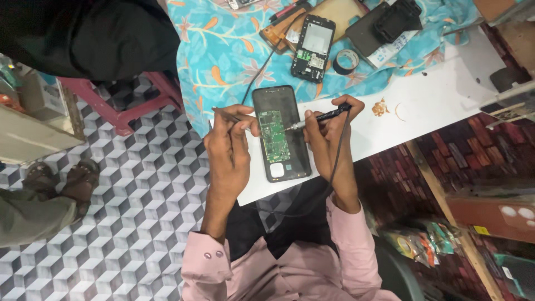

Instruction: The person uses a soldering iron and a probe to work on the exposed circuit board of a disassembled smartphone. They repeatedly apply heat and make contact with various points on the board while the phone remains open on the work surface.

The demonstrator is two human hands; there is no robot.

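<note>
Nearest: pink sleeves, both forearms reaching up to the near edge of the white table (423,106). Left hand (228,147) pinched shut on thin tweezers (227,116), tips resting at the left edge of the green circuit board (274,135). Right hand (330,131) closed pen-style round a black soldering iron (326,116), tip touching the board's upper right; its cable runs down past the wrist. Board lies flat on a dark phone (281,134), which sits at the table's near edge. Judgement: board light, thin, stiff, fragile, with small parts on its face; best held by its bare edges, not the face. Phone looks smooth, likely to slide if pushed. Further in: orange-brown scraps (380,107) on the bare white. Far edge, on blue flowered cloth (223,50): an opened phone (314,47), a tape roll (346,60), a black device (384,25)
</note>
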